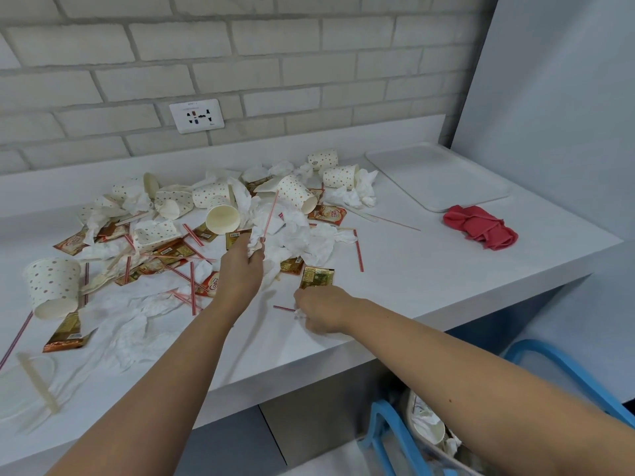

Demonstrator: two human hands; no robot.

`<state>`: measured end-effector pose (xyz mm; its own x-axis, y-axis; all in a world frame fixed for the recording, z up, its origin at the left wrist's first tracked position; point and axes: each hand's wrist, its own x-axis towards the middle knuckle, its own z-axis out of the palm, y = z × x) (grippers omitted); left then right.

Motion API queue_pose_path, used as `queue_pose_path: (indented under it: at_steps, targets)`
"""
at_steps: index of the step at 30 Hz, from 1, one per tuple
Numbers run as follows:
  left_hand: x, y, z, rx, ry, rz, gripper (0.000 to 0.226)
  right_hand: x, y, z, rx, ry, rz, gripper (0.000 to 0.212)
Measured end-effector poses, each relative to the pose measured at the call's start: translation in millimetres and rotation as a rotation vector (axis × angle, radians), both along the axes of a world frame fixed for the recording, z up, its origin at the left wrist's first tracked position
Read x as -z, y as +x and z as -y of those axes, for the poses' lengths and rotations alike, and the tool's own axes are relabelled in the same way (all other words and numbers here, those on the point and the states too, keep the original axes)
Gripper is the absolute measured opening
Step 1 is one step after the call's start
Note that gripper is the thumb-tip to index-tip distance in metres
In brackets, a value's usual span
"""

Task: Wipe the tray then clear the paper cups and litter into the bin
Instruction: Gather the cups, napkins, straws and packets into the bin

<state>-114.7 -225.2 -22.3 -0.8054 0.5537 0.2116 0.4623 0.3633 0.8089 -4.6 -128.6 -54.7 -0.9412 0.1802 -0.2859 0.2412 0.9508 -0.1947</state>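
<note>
A heap of dotted paper cups, crumpled tissues, coffee sachets and red-striped straws covers the white counter. My left hand is in the heap, shut on a crumpled tissue with a straw rising from it. My right hand rests near the counter's front edge, shut on a gold sachet and a small tissue scrap. The white tray lies bare at the back right. The bin, blue-framed, stands below the counter at the lower right and holds a cup and tissues.
A red cloth lies crumpled on the counter just in front of the tray. A wall socket sits in the brick wall behind. A clear lid with a straw lies at the near left. A grey panel bounds the right side.
</note>
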Motion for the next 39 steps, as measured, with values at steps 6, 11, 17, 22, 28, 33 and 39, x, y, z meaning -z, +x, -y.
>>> queue_pose_path:
  at_steps: [6,11,17,22,28,33,39]
  targets:
    - [2.1,-2.4,-1.8,0.017,0.059,0.029,0.03,-8.2,4.4,-18.1,0.141,-0.159,-0.191,0.023]
    - [7.1,-0.4,-2.3,0.024,0.086,0.045,0.028,-37.0,2.7,-46.8,0.287,-0.273,-0.358,0.02]
    - [3.9,18.1,-22.0,0.089,0.083,0.07,0.032,-39.7,15.7,-78.4,0.581,-0.234,-0.519,0.036]
    - [2.8,63.6,-59.6,0.237,0.035,0.094,0.038,-34.3,52.8,-95.8,0.766,-0.168,-0.636,0.041]
    - [17.9,147.4,-100.6,0.564,-0.042,0.126,0.023,-14.6,129.6,-111.4,1.011,-0.305,-0.857,0.031]
    - [51.1,204.5,-113.9,0.789,-0.157,0.244,0.023,24.6,192.7,-111.0,1.195,-0.35,-0.835,0.032]
    - [108.8,232.3,-126.6,0.917,-0.301,0.429,0.008,92.1,245.5,-104.4,1.333,-0.368,-0.668,0.025]
